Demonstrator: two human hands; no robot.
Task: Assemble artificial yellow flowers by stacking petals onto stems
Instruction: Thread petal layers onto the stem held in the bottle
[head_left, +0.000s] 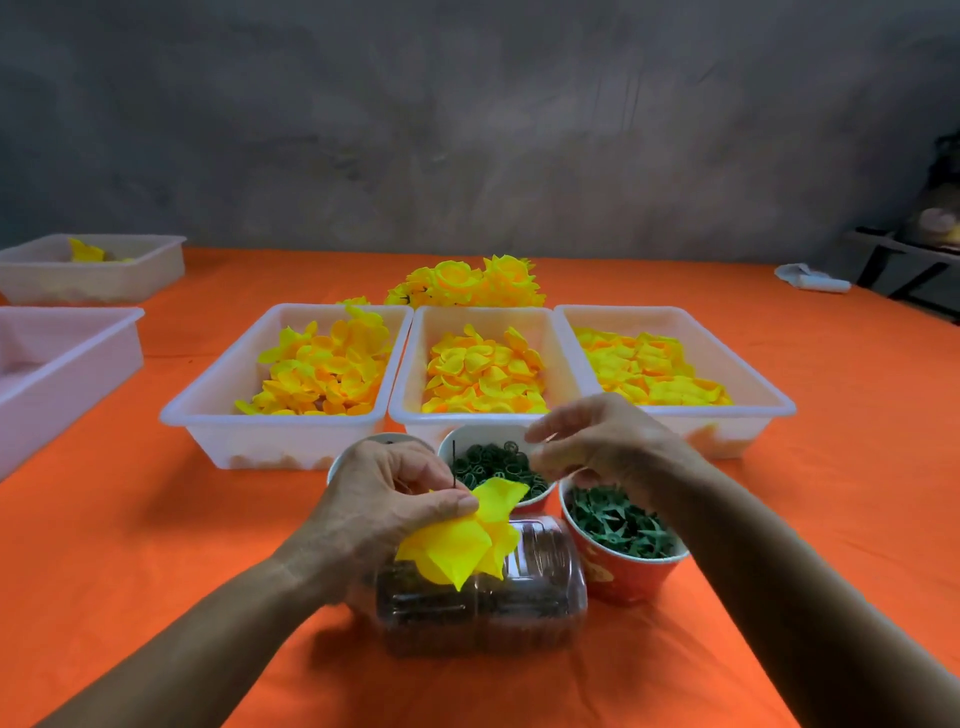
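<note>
My left hand (384, 506) pinches a thin dark stem (454, 464) that points up, with yellow petals (467, 540) stacked on it and hanging below my fingers. My right hand (597, 441) hovers just to the right over a cup of green rings (493, 467), its thumb and forefinger pinched together; whatever is between them is too small to make out. Three white trays of yellow petals stand behind: the left tray (208, 415), the middle tray (415, 364) and the right tray (769, 400). Finished yellow flowers (467, 283) lie in a pile behind them.
A red cup of green leaf pieces (618, 525) stands at the right, a clear plastic jar of dark stems (483, 608) lies under my hands. Two more white trays (67, 364) (130, 270) sit at the far left on the orange table (156, 545).
</note>
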